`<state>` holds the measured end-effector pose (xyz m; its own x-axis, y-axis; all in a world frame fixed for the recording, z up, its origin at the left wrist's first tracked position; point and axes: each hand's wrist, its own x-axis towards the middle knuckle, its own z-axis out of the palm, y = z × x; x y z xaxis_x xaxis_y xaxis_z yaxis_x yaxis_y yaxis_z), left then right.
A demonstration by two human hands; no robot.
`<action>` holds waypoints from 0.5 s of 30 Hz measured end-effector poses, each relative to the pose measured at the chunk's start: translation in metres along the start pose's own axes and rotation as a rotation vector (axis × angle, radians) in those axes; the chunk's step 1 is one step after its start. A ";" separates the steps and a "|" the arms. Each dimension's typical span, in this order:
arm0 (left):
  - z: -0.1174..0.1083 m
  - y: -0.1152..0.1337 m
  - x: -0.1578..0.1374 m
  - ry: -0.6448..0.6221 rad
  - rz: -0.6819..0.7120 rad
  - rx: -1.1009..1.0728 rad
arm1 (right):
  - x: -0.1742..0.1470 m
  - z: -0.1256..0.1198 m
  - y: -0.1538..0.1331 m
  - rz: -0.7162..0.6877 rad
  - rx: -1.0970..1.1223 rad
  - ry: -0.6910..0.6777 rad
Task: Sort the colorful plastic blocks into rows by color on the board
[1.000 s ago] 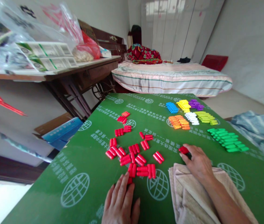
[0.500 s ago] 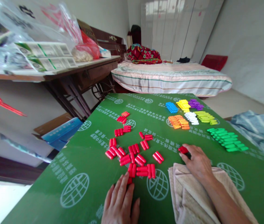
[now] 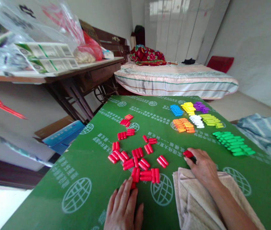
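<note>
My left hand point(image 3: 124, 207) lies flat on the green board point(image 3: 102, 188) at the near edge, its fingers stretched out. Its fingertips touch one short red plastic stick point(image 3: 133, 185), partly covered by them. Above it, many more red sticks point(image 3: 146, 175) lie in loose pairs and small groups. To the right, my right hand point(image 3: 204, 167) pinches some red sticks point(image 3: 187, 154) between thumb and fingers, low at the board's surface. How many it holds is hidden. A folded beige cloth point(image 3: 185, 195) lies under the right wrist.
Sorted sticks lie at the right: green point(image 3: 233, 143), orange point(image 3: 183, 125), white point(image 3: 196, 121), blue point(image 3: 176, 110), yellow point(image 3: 188, 108), purple point(image 3: 201, 107) and lime point(image 3: 211, 120). A side table point(image 3: 94, 68) with boxes and bags stands left; a bed point(image 3: 174, 80) is behind.
</note>
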<state>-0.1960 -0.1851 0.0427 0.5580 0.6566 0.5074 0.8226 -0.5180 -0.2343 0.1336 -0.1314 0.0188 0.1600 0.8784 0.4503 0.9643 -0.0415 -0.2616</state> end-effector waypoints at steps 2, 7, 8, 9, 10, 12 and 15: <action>0.000 0.000 0.000 0.003 -0.001 0.002 | 0.000 0.000 0.000 -0.003 0.003 0.000; 0.002 0.000 -0.001 0.013 -0.004 0.018 | -0.001 0.000 0.000 0.014 0.024 -0.016; 0.003 -0.001 -0.002 0.013 0.000 0.020 | -0.001 0.000 0.000 0.023 0.035 -0.017; 0.003 -0.001 -0.002 0.012 0.003 0.022 | 0.000 0.000 0.000 0.035 0.050 -0.019; 0.004 -0.002 -0.002 0.014 0.005 0.023 | 0.000 -0.001 0.000 0.054 0.068 -0.022; 0.005 -0.004 -0.002 0.015 0.011 0.023 | 0.003 -0.002 0.002 0.108 0.110 -0.022; 0.008 -0.006 -0.002 0.037 0.023 0.014 | 0.008 -0.007 0.012 0.218 0.151 -0.006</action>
<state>-0.2012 -0.1790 0.0370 0.5728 0.6237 0.5319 0.8111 -0.5250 -0.2578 0.1480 -0.1282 0.0254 0.3585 0.8592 0.3649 0.8648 -0.1585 -0.4765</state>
